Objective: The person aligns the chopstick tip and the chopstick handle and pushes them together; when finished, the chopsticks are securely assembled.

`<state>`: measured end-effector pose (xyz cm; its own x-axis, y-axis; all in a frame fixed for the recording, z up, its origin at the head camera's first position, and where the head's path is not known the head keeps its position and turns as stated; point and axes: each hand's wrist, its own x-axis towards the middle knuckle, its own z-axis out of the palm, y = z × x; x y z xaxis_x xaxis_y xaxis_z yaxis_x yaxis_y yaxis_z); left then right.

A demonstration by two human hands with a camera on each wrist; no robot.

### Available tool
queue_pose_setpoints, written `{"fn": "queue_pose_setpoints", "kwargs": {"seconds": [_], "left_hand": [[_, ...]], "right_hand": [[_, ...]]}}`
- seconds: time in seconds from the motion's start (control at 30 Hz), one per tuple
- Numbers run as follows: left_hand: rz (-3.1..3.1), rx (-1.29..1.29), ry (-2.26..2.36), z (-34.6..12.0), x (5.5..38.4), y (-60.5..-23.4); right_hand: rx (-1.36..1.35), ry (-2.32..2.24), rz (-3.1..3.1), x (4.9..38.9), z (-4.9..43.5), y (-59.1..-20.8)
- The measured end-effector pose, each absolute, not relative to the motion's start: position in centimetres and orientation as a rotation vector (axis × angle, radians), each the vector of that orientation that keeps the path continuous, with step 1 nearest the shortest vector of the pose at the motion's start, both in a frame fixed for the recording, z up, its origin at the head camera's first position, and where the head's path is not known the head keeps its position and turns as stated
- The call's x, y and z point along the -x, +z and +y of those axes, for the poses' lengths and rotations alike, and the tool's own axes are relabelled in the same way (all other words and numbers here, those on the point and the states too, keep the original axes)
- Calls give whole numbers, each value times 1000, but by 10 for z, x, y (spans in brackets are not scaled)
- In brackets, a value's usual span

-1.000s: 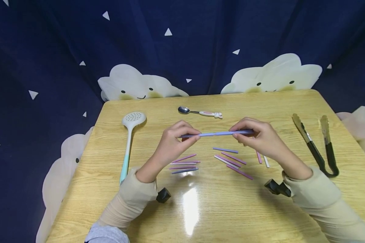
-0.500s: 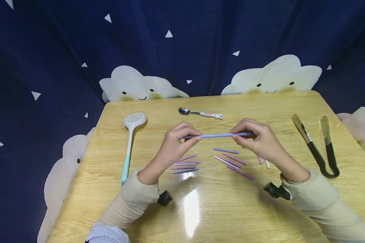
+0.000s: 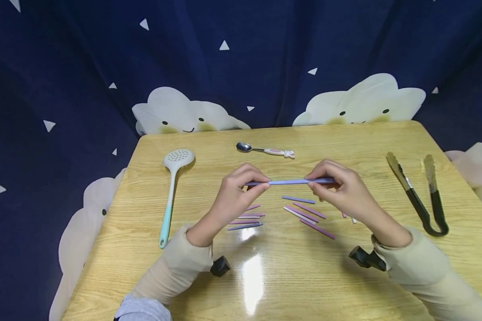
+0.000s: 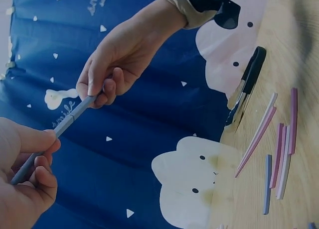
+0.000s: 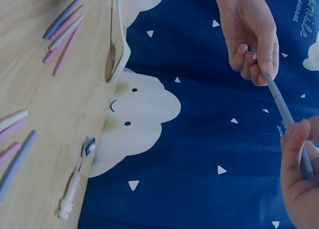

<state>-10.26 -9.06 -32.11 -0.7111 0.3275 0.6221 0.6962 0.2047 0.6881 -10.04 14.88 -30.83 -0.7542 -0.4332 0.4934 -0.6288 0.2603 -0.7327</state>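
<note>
My left hand (image 3: 238, 192) pinches one end of a thin blue-violet stick (image 3: 288, 182) between thumb and fingertips. At the other end my right hand (image 3: 341, 187) pinches a stick of the same colour. The two sticks meet end to end in one straight line, raised above the table; a seam shows on the blue-violet stick (image 4: 67, 120) in the left wrist view. Below the hands lie loose sticks: a blue one (image 3: 298, 199), a pink one (image 3: 317, 228), and a left-hand group with a dark blue one (image 3: 245, 226). My right hand partly hides a white stick (image 3: 354, 220).
A slotted skimmer (image 3: 178, 158) with a turquoise handle lies at the left of the wooden table (image 3: 297, 285). Toward the back rests a small spoon (image 3: 273, 152) with a rabbit-ended handle. Black-handled tongs (image 3: 417, 205) lie spread at the right. A dark blue curtain (image 3: 265, 58) hangs behind.
Both hands, with the sticks between them, have come slightly lower in the head view. The seam between the sticks, plain earlier, is harder to see there now.
</note>
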Motion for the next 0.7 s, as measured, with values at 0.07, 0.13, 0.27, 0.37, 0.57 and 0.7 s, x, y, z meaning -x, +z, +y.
{"fn": "queue_pose_setpoints", "kwargs": {"seconds": [0.07,0.13,0.27,0.37,0.57,0.7], "left_hand": [[-2141,958,-1521,-89,103,-321],[-2141,957,-1533,-88,103,-321],[-2160,944,-1548,-88,104,-324],[-2179,933,-1557,-88,105,-325],[-2221,914,-1571,-90,110,-326],[-2264,889,-1599,-93,114,-328]], "right_hand": [[-1018,1474,-2323,100,149,-307],[-1024,1470,-2326,100,150,-306],[-1000,1510,-2347,98,149,-308],[-983,1527,-2359,98,150,-310],[-1004,1520,-2374,102,149,-307],[-1022,1395,-2444,106,149,-304]]}}
